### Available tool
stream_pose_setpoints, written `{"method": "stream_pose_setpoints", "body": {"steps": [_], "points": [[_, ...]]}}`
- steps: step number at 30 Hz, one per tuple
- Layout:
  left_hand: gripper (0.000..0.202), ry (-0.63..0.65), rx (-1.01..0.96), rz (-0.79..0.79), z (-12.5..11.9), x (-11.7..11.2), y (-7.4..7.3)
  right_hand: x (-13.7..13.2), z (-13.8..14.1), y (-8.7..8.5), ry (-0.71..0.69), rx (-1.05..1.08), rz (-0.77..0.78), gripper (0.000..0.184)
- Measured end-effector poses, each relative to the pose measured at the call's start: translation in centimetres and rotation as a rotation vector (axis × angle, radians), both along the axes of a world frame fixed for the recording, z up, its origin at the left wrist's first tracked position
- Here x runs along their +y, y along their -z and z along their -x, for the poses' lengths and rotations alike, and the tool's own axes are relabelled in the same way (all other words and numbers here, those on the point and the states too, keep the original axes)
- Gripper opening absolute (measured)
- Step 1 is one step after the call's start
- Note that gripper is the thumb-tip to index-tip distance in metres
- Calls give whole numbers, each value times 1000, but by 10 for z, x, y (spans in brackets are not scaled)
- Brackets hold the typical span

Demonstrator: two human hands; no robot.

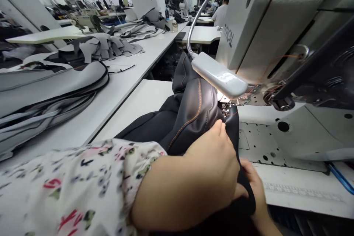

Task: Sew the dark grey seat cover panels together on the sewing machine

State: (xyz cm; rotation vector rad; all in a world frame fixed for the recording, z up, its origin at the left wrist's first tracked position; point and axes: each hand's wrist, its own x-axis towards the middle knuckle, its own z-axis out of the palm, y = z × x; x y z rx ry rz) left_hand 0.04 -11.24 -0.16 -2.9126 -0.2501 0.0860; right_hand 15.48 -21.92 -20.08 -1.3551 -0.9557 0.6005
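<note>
A black leather-like piece with orange topstitching (193,112) lies bunched under the needle area of a sewing machine (260,25). My left hand (212,158) is on this piece, fingers bent and pressed together on the material just in front of the presser foot (226,109). Lower and to the right, my right hand (253,180) grips the edge of the same piece; the material and my left hand partly hide its fingers. Orange thread runs down the machine head. A lit lamp (218,75) on a flexible metal neck shines onto the stitching spot.
Grey padded pieces with black edging (49,81) lie stacked on the white table (121,81) at left. Grey cut pieces (102,46) are heaped behind them. A blue-edged object (341,177) and a clear ruler (304,191) are at right. A person in white (220,14) sits farther back.
</note>
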Motion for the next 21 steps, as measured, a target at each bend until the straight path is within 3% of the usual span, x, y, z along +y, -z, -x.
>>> {"method": "stream_pose_setpoints", "body": {"steps": [2,4,6,7,9,12,17,21], "points": [[70,-29,81,-37,-8,7,-7,9,-13,1,128,-88,-147,36],[83,-81,110,-57,-11,11,-13,25,-29,-10,190,-289,-284,40],[94,-141,83,-55,-9,13,-16,41,-44,-32,37,-591,-353,29],[98,-169,69,-39,-7,13,-17,46,-51,-46,-123,-733,-378,23],[106,-200,74,28,-1,11,-16,46,-62,-74,-387,-864,-406,31],[116,-187,55,111,8,6,-9,31,-72,-96,-413,-824,-341,38],[118,-170,-24,61,11,1,1,18,-75,-84,-344,-796,-249,35],[114,-200,110,88,4,6,-13,24,-74,-80,-293,-890,-306,42]]}}
